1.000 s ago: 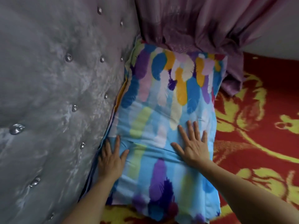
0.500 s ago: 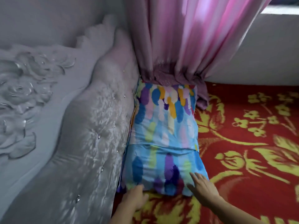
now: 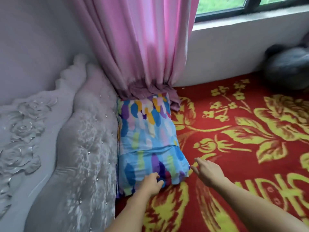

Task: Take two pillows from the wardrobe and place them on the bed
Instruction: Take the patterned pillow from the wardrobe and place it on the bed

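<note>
A pillow [image 3: 147,139] in a blue cover with coloured feather marks lies on the bed's red and yellow blanket [image 3: 234,148], pressed along the padded headboard. Its far end tucks under the pink curtain. A second cover edge shows beneath it on the headboard side; whether that is another pillow I cannot tell. My left hand [image 3: 150,184] rests on the pillow's near end with fingers curled against the fabric. My right hand [image 3: 206,169] hovers flat just right of the near corner, fingers spread, holding nothing.
The tufted grey headboard [image 3: 87,156] with carved roses fills the left. A pink curtain [image 3: 143,47] hangs down onto the pillow's far end. A window and white wall [image 3: 234,51] run along the back. A dark grey bundle [image 3: 289,67] sits at the far right.
The view has pulled back from the pillow. Both hands slid from the pillow's middle to its near end; the right hand has come off beside the corner.
</note>
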`<move>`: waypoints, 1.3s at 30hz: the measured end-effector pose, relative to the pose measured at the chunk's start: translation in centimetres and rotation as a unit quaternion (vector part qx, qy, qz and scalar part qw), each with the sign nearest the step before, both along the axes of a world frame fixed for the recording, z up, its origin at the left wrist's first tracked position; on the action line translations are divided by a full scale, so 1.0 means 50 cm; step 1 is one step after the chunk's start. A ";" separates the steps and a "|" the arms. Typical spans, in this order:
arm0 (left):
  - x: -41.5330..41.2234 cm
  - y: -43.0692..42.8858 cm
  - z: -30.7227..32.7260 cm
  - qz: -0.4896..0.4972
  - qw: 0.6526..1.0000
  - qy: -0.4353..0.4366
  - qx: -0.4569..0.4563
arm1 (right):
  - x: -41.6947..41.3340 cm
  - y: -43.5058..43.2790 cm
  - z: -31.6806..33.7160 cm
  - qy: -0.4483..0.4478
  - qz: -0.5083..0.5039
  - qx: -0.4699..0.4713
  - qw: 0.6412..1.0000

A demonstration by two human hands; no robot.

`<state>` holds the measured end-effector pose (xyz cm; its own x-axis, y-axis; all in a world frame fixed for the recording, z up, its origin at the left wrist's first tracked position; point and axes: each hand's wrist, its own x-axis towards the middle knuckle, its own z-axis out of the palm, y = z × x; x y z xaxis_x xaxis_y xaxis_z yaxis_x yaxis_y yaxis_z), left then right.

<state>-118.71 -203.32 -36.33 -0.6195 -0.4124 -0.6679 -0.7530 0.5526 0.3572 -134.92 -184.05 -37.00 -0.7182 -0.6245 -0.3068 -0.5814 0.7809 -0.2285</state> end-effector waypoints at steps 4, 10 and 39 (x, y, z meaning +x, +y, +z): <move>0.007 0.058 0.048 0.063 0.998 -0.001 -0.020 | -0.050 0.006 0.043 0.002 0.062 -0.039 0.997; 0.115 0.144 0.113 0.225 0.972 0.016 -0.066 | -0.072 -0.055 0.107 0.012 0.206 -0.081 0.975; 0.795 0.553 0.156 0.385 0.906 0.042 -0.172 | 0.563 0.177 0.138 0.072 0.462 -0.096 0.879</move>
